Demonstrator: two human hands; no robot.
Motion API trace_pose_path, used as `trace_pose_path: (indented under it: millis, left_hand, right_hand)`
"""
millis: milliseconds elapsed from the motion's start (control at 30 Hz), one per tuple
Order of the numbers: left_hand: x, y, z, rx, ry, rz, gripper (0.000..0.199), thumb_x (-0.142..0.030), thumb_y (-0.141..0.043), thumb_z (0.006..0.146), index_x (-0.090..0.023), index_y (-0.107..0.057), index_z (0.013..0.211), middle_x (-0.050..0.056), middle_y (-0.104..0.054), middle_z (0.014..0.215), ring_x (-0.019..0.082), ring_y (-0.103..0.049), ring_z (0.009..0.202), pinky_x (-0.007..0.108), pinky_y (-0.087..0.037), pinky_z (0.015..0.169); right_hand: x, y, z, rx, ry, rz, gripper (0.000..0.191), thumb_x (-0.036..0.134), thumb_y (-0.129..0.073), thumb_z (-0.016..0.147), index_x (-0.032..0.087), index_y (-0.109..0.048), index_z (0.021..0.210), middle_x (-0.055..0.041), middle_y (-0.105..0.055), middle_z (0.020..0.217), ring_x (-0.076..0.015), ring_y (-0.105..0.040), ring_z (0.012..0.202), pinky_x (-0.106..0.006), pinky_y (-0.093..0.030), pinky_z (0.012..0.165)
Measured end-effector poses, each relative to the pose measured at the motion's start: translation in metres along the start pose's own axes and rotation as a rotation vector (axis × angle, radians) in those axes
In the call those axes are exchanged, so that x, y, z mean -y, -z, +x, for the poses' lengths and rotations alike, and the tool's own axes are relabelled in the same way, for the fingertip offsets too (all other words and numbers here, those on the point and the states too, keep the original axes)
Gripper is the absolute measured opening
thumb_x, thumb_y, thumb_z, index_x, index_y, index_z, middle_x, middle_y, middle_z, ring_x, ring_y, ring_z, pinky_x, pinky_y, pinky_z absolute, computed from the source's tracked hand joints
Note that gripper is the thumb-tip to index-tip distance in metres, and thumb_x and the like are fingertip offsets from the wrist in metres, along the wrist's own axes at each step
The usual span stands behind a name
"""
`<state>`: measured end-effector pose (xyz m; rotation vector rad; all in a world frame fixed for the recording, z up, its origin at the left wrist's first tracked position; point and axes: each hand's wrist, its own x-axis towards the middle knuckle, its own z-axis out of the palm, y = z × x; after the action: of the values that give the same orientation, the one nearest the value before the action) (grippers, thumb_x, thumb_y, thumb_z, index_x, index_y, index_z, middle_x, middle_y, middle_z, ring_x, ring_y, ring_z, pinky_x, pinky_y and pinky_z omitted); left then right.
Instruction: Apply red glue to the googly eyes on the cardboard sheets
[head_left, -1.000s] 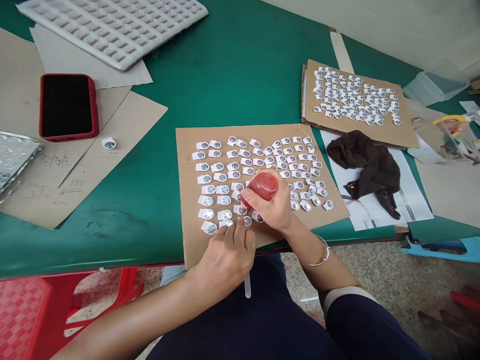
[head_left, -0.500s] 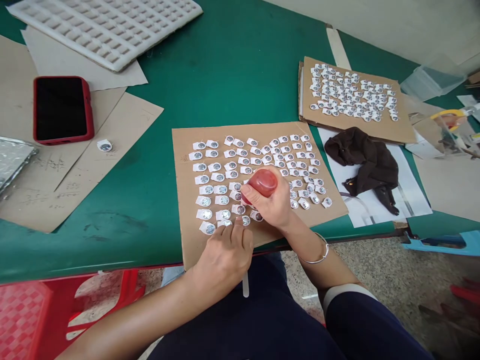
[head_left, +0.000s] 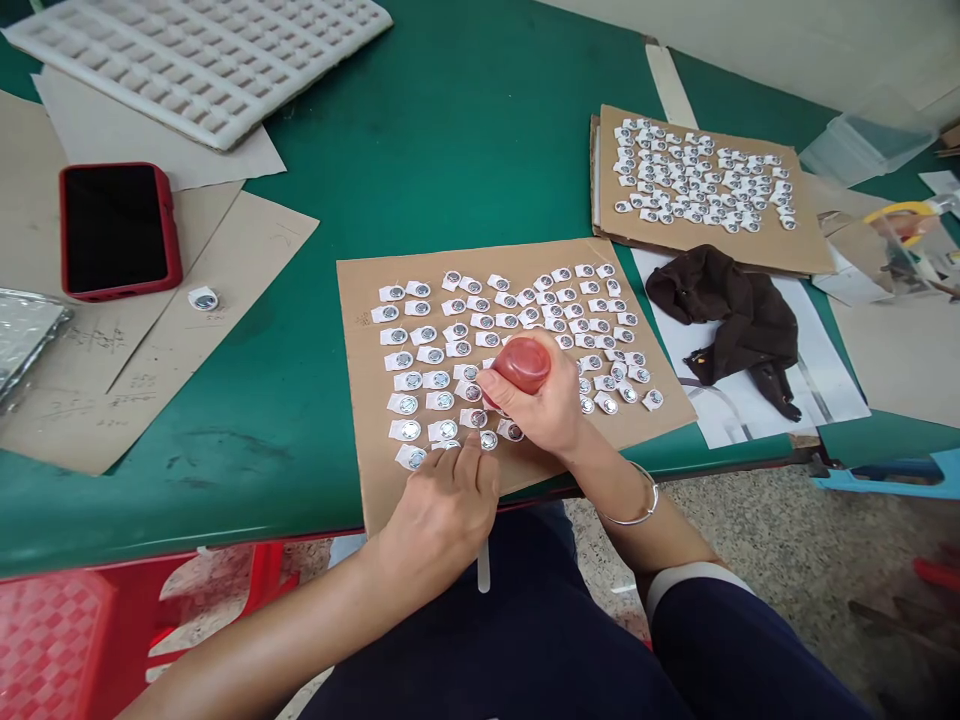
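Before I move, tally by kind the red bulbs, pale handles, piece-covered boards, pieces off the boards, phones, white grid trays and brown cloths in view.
Red bulb: 1
Pale handle: 1
Piece-covered boards: 2 (near board, far board)
Piece off the boards: 1
Phone: 1
White grid tray: 1
Brown cloth: 1
Total: 8
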<state>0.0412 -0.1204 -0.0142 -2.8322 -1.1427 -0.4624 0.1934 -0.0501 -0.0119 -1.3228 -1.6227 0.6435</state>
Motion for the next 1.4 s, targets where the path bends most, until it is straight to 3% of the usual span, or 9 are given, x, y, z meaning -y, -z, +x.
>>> trace_pose_path:
  millis: [200, 400, 667, 767, 900, 1000, 1400]
  left_hand:
    - [0.003, 0.003, 0.001, 0.041, -0.021, -0.037, 0.018, 0.004, -0.045, 0.074, -0.01, -0.055, 0.079, 0.014, -0.06, 0.078, 0.023, -0.058, 0.069, 0.034, -0.051, 0.06]
    - [0.01, 0.01, 0.003, 0.079, -0.014, -0.126, 0.019, 0.001, -0.042, 0.074, -0.015, -0.051, 0.072, 0.007, -0.053, 0.068, 0.02, -0.052, 0.06, 0.033, -0.046, 0.057]
    - [0.063, 0.03, 0.043, 0.452, 0.129, -0.553, 0.018, -0.013, -0.043, 0.081, -0.016, -0.051, 0.065, 0.002, -0.054, 0.061, 0.013, -0.047, 0.054, 0.026, -0.033, 0.051]
    - [0.083, 0.03, 0.058, 0.594, 0.217, -0.765, 0.017, -0.021, -0.047, 0.081, -0.017, -0.054, 0.066, -0.001, -0.053, 0.056, 0.011, -0.046, 0.051, 0.023, -0.031, 0.047]
    - [0.095, 0.021, 0.062, 0.715, 0.383, -0.955, 0.012, -0.026, -0.054, 0.076, -0.016, -0.06, 0.074, 0.001, -0.058, 0.059, 0.012, -0.052, 0.051, 0.022, -0.035, 0.043]
    - [0.098, 0.014, 0.059, 0.745, 0.475, -1.048, 0.014, -0.028, -0.059, 0.073, -0.015, -0.06, 0.076, 0.002, -0.059, 0.059, 0.013, -0.055, 0.05, 0.022, -0.039, 0.043]
    - [0.101, 0.013, 0.057, 0.714, 0.468, -1.103, 0.016, -0.03, -0.061, 0.073, -0.014, -0.059, 0.076, 0.002, -0.06, 0.059, 0.012, -0.056, 0.049, 0.021, -0.04, 0.043]
  right_hand:
    - [0.001, 0.001, 0.0, 0.017, -0.025, -0.007, 0.032, 0.044, -0.07, 0.071, 0.022, -0.052, 0.086, 0.002, -0.063, 0.074, -0.0132, -0.058, 0.064, -0.03, -0.048, 0.062]
    - [0.0, 0.001, 0.0, 0.027, -0.017, -0.024, 0.034, 0.043, -0.072, 0.069, 0.022, -0.052, 0.086, 0.002, -0.062, 0.075, -0.0134, -0.058, 0.066, -0.029, -0.048, 0.064]
    - [0.006, 0.008, -0.007, 0.06, 0.001, -0.059, 0.034, 0.04, -0.074, 0.066, 0.023, -0.053, 0.086, 0.0026, -0.062, 0.073, -0.0144, -0.058, 0.066, -0.031, -0.048, 0.065]
    - [0.004, 0.01, -0.022, -0.06, -0.029, 0.056, 0.033, 0.038, -0.072, 0.069, 0.023, -0.054, 0.092, 0.0014, -0.062, 0.077, -0.0152, -0.061, 0.069, -0.032, -0.05, 0.067]
    - [-0.008, 0.007, -0.048, -0.329, -0.066, 0.24, 0.026, 0.035, -0.065, 0.075, 0.022, -0.052, 0.093, -0.0002, -0.059, 0.078, -0.0153, -0.061, 0.066, -0.031, -0.052, 0.06]
    - [-0.015, 0.004, -0.056, -0.405, -0.016, 0.235, 0.026, 0.035, -0.066, 0.072, 0.022, -0.054, 0.091, -0.0018, -0.059, 0.08, -0.0167, -0.061, 0.069, -0.033, -0.053, 0.062]
    - [-0.016, -0.001, -0.052, -0.311, 0.04, 0.188, 0.027, 0.033, -0.068, 0.072, 0.022, -0.053, 0.091, -0.0022, -0.06, 0.082, -0.018, -0.061, 0.074, -0.038, -0.053, 0.071]
